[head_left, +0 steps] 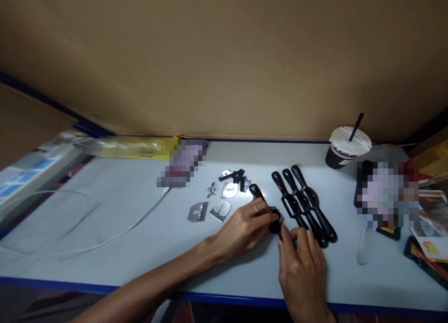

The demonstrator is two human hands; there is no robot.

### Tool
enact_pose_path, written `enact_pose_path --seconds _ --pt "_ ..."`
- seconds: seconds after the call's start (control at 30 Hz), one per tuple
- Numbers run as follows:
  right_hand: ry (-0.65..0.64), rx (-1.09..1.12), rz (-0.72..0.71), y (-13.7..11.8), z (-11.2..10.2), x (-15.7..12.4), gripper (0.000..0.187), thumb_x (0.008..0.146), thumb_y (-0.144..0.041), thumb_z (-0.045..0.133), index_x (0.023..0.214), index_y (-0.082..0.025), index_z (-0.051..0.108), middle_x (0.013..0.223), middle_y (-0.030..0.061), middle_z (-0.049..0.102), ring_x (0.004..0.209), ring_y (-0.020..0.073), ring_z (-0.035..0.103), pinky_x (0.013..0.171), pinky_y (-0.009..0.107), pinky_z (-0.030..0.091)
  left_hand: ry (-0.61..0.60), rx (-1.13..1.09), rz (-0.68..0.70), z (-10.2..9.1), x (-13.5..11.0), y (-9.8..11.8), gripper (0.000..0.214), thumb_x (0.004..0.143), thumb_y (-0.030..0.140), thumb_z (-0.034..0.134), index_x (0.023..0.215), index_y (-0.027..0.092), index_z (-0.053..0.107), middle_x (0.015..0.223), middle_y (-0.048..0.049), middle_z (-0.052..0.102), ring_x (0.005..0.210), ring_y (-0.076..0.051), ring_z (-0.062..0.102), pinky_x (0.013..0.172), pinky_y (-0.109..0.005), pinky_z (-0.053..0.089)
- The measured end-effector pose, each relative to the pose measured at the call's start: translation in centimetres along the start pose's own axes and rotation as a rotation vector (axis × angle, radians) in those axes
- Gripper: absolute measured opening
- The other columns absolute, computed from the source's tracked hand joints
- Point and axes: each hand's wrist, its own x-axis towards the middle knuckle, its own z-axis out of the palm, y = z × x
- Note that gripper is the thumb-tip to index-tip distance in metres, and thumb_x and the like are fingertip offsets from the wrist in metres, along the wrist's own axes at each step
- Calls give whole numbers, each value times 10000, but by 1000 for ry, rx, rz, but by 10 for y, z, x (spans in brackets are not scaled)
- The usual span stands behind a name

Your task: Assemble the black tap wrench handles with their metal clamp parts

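Observation:
A black spokeshave body (256, 191) lies slantwise on the table between my two hands. My left hand (250, 225), with a ring on one finger, is closed over its middle near a small shiny part. My right hand (303, 262) is wrapped round the near handle, which its fingers partly hide. Just to the right, several more black spokeshave bodies (304, 202) rest side by side. Left of my hands are flat metal blades with slots, one of them a blade (198, 212) at the left. Black cap plates (238, 175) and small metal thumb screws (211, 189) lie among them.
A lidded drink cup (345, 150) with a straw stands at the back right. A blurred-out phone (185, 162) with a white cable (140, 225) lies back left, beside a yellow package (140, 148). Papers (434, 225) and dark items crowd the right edge. A brown board (224, 61) closes off the back.

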Motion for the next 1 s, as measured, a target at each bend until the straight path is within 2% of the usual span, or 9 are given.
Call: enact_pose_path --seconds 0.17,0.23,0.33,0.4,0.5,0.63,0.8,0.93,1.0 --pt "1 3 -2 1 0 1 277 1013 -111 473 1225 -136 649 879 81 607 806 213 536 699 351 431 46 -32 -61 3 -1 0 215 995 95 515 1178 145 615 942 -60 669 834 -149 613 726 -280 563" --pt "11 6 -3 1 0 1 277 1015 -112 470 1225 -136 649 877 80 608 808 212 538 700 350 433 58 -28 -79 2 -1 -1 199 993 83 506 1128 154 634 945 -59 665 846 -146 613 730 -274 558" --pt "13 19 -15 1 -1 2 272 1011 -104 471 1220 -114 645 874 81 609 806 212 534 690 354 432 32 54 -33 0 -2 -1 239 979 64 479 1010 172 690 857 -45 638 783 -143 584 658 -256 518" --pt "5 23 -16 1 -1 1 271 1011 -106 474 1223 -109 642 867 79 606 805 214 531 686 356 429 17 66 -7 -1 -2 0 236 970 70 478 1021 161 690 824 -41 628 737 -138 573 622 -252 506" --pt "-1 15 -6 1 1 0 275 1023 -132 469 1235 -132 643 869 77 605 809 214 533 694 353 429 20 13 26 0 -1 1 167 971 90 510 1022 149 657 922 -67 661 826 -157 607 690 -278 551" --pt "11 17 -11 1 2 -1 275 1031 -147 461 1236 -141 644 876 80 606 811 214 533 700 350 428 54 -32 -36 3 -2 0 224 965 31 484 1098 151 618 942 -62 662 844 -149 599 722 -279 559" --pt "20 26 -5 1 1 1 277 1036 -145 448 1231 -148 644 874 79 608 802 215 535 685 350 419 41 -26 -17 -1 -3 -1 311 904 -19 440 950 188 668 1113 -78 624 927 -158 604 758 -290 550" --pt "16 19 -15 1 0 1 280 1033 -146 448 1236 -138 641 877 79 605 813 220 532 704 357 426 56 71 -55 -5 0 -1 161 947 125 544 1087 148 622 1051 -92 618 916 -189 591 786 -341 548" --pt "19 22 -20 2 0 1 275 1031 -145 452 1229 -136 641 877 78 604 813 221 530 709 357 430 30 146 -53 -6 1 -2 134 948 178 594 1074 145 625 960 -72 620 859 -193 559 748 -337 524"
